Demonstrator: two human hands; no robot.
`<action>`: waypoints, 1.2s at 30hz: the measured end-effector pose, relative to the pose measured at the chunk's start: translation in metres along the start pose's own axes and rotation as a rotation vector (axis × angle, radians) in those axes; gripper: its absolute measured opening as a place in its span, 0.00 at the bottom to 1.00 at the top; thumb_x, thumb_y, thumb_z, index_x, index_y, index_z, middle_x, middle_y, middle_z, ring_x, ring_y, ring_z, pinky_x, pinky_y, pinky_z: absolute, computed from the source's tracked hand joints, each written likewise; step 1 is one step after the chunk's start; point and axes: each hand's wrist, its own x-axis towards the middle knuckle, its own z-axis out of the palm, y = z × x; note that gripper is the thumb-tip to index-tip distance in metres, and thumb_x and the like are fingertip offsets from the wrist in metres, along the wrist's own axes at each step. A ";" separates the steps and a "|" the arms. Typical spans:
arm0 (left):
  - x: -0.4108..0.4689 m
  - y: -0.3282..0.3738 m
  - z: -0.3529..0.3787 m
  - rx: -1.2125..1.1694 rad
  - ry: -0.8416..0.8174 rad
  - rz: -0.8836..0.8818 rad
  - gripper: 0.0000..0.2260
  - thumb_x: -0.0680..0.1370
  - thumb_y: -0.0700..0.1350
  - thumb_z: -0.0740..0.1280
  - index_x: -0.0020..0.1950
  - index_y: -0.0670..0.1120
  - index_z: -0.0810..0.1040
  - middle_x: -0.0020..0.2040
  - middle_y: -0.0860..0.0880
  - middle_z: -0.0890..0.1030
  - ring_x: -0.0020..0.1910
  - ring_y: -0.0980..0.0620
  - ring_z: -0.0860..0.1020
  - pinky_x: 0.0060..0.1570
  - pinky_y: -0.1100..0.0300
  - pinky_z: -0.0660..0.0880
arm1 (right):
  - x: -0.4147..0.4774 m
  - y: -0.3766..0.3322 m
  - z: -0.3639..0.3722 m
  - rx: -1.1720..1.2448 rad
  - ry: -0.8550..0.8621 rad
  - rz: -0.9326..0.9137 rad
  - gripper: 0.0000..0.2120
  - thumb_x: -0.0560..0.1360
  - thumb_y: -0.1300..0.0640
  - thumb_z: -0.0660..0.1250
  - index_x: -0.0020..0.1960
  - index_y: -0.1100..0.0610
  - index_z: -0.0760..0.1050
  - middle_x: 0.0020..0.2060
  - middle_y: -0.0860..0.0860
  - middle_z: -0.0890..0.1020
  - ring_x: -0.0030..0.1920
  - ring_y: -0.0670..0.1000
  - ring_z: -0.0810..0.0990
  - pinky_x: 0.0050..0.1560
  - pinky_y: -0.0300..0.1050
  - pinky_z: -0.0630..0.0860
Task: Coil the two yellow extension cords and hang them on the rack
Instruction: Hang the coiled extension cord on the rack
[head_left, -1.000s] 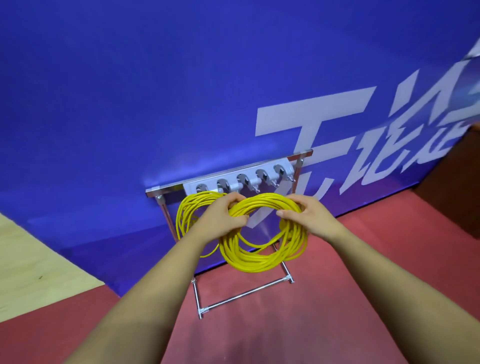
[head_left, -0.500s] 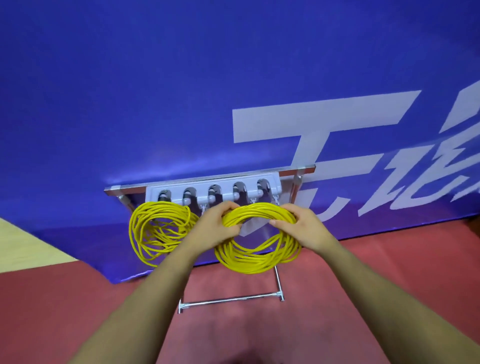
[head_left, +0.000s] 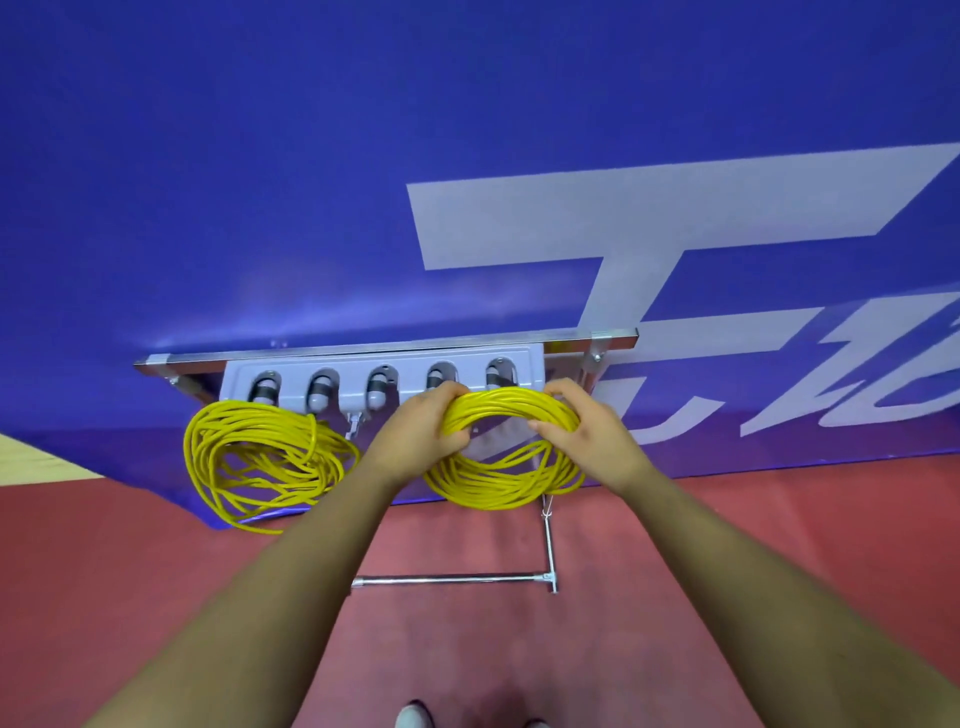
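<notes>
**Second yellow coil held up at the rack's right-hand hooks**

Nearest, at the bottom edge, the pale toe of a shoe (head_left: 414, 717) shows on the red floor (head_left: 701, 597). This matt, slightly textured surface fills the near half of the scene. Two bare forearms reach away over it. On the floor between them lies the rack's chrome base bar (head_left: 452, 578), running left to right. Its right end joins a thin upright (head_left: 547, 530) that rises toward the hooks.

Farther out, both hands grip the held coil (head_left: 498, 480), a tight bundle of yellow cord. The left hand (head_left: 423, 434) has its fingers curled over the top left of the loop. The right hand (head_left: 587, 431) wraps the top right, its thumb tucked inside the loop. The top of the loop lies just in front of the two right-most hooks. Whether it rests on either hook cannot be told, since hands and cord cover them.

To the left, well apart from the hands, the hung coil (head_left: 260, 467) droops in looser loops below the two left-most hooks. The rack (head_left: 353, 371) is a grey panel with five hooks under a metal rail.

Behind everything stands a blue banner (head_left: 260, 182), with large white lettering (head_left: 623, 223) on its right side. At the far left, a pale wooden strip (head_left: 21, 457) of floor shows beneath its edge.
</notes>
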 end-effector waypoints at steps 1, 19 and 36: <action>0.004 -0.002 0.003 0.027 -0.005 -0.004 0.20 0.70 0.46 0.70 0.61 0.47 0.74 0.49 0.47 0.81 0.47 0.47 0.79 0.45 0.53 0.74 | 0.004 0.004 0.000 -0.006 -0.004 -0.005 0.12 0.74 0.50 0.71 0.53 0.43 0.71 0.39 0.47 0.81 0.39 0.51 0.79 0.44 0.44 0.76; 0.007 -0.029 0.033 0.200 0.006 0.153 0.23 0.74 0.48 0.69 0.66 0.46 0.67 0.56 0.44 0.75 0.56 0.43 0.74 0.49 0.46 0.75 | 0.020 0.045 0.016 0.099 -0.028 0.048 0.19 0.72 0.49 0.73 0.58 0.40 0.69 0.47 0.50 0.83 0.47 0.55 0.83 0.51 0.57 0.79; 0.015 -0.022 0.022 0.110 0.169 0.172 0.20 0.73 0.50 0.70 0.64 0.48 0.77 0.47 0.48 0.71 0.46 0.47 0.72 0.46 0.52 0.73 | 0.017 0.047 0.021 0.109 0.104 -0.006 0.15 0.71 0.52 0.75 0.55 0.43 0.76 0.51 0.46 0.78 0.54 0.46 0.79 0.56 0.48 0.77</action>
